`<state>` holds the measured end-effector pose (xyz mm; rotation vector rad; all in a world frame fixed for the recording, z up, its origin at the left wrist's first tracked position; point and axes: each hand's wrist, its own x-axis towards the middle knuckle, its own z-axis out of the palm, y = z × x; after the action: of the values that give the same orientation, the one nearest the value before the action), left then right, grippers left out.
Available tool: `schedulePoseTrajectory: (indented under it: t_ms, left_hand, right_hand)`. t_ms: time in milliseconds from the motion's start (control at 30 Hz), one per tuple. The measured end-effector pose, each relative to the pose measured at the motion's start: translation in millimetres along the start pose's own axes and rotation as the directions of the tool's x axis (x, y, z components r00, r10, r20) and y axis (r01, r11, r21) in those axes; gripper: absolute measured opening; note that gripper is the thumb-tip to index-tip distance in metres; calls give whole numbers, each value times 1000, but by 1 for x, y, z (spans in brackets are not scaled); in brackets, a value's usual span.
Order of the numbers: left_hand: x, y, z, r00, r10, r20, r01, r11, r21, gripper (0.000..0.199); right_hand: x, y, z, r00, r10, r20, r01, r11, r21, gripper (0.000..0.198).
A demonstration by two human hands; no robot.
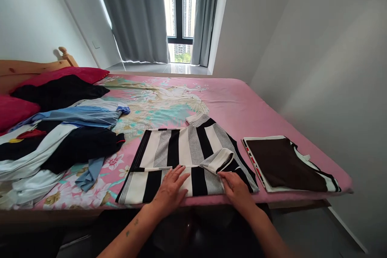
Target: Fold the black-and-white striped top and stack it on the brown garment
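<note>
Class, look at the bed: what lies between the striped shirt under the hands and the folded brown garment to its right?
Only bare pink sheet separates the striped shirt from the folded brown garment, as the head view shows.

LIGHT: daylight from the window (180, 12) at the far end, overexposed | BRIGHTNESS: bed (242, 100) evenly lit, foreground under its edge dark | SHADOWS: soft, faint under the hands | GLARE: pale sheen on the right wall (326, 48) | DISTORTION: wide-angle stretch at edges | FOCUS: sharp, no motion blur
</note>
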<state>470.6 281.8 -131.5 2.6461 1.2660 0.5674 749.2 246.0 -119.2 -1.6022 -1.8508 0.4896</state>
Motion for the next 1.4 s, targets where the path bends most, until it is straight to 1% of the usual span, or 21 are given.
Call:
schedulePoseTrajectory:
  t_ms: [67, 167, 200, 267, 300, 400, 500, 533, 567, 600, 633, 700, 767, 833, 900, 1000, 1133, 1267, 1300, 1333, 1400]
  left_hand:
    - [33, 21, 9, 999, 32, 15, -31, 998, -57, 57]
    - [84, 43, 25, 999, 34, 31, -30, 989, -143, 63]
    - [99, 46, 31, 999, -1, 33, 8, 981, -194, 56]
    - [121, 46, 40, 986, -163, 34, 165, 936, -312, 30]
    - [129, 42, 44, 963, -268, 36, 262, 895, -361, 19]
    - [139, 20, 51, 856, -517, 28, 479, 769, -423, 25]
    - [140, 0, 51, 781, -624, 8, 565, 702, -434, 31]
    - [139, -2, 50, 770, -638, -15, 570, 698, -434, 35]
    - [138, -2, 49, 780, -623, -63, 542, 723, -429, 38]
    - [136, 1, 47, 815, -566, -125, 476, 776, -414, 39]
    - [135, 7, 46, 866, -464, -186, 370, 845, -385, 36]
    - [130, 22, 44, 964, -147, -223, 79, 955, -288, 31]
    - [126, 37, 45, 987, 134, -93, -149, 970, -191, 34]
    - [123, 47, 50, 969, 236, 78, -227, 968, -105, 36]
    - [121, 51, 57, 956, 223, 188, -222, 975, -31, 44]
    - [121, 51, 65, 944, 212, 253, -222, 975, 12, 54]
    - [124, 50, 66, 937, 213, 276, -228, 973, 24, 61]
    - [125, 49, 65, 928, 183, 325, -199, 980, 17, 70]
    - [126, 49, 65, 928, 184, 325, -198, 980, 11, 69]
    - [127, 48, 65, 932, 182, 313, -195, 981, 10, 67]
    - [133, 45, 65, 960, 138, 243, -150, 988, 33, 58]
  right_hand:
    - [-3, -6, 5, 997, -61, -44, 62, 998, 16, 27]
    - [-8, -7, 10, 993, -109, -52, 106, 993, -55, 26]
    - [-10, -4, 10, 992, -117, -51, 111, 989, -98, 27]
    - [-13, 8, 9, 994, -96, -53, 83, 976, -202, 32]
    - [-15, 15, 7, 996, -65, -55, 49, 967, -251, 34]
    - [-21, 40, 2, 995, 31, -99, -63, 938, -341, 37]
    - [-24, 60, -5, 970, 65, -233, -145, 927, -346, 40]
    - [-25, 66, -8, 955, 75, -288, -172, 929, -328, 41]
    - [-26, 71, -12, 939, 91, -332, -198, 932, -303, 41]
    - [-27, 75, -16, 925, 115, -362, -224, 935, -275, 40]
    - [-29, 78, -21, 915, 142, -377, -248, 936, -249, 39]
    - [-32, 81, -32, 906, 209, -369, -303, 928, -218, 36]
    - [-34, 81, -42, 891, 326, -315, -398, 895, -201, 32]
    - [-34, 79, -51, 853, 472, -223, -513, 836, -192, 29]
    - [-31, 77, -59, 804, 583, -118, -595, 779, -197, 28]
    - [-30, 80, -64, 784, 620, -19, -611, 767, -195, 34]
    - [-37, 90, -60, 755, 655, -16, -649, 745, -153, 37]
    - [-44, 84, -55, 699, 713, -60, -708, 677, -200, 22]
    - [-43, 78, -55, 712, 695, -103, -700, 689, -185, 20]
    - [-40, 71, -56, 749, 645, -153, -663, 733, -154, 20]
    - [-29, 55, -56, 859, 451, -242, -482, 873, -83, 19]
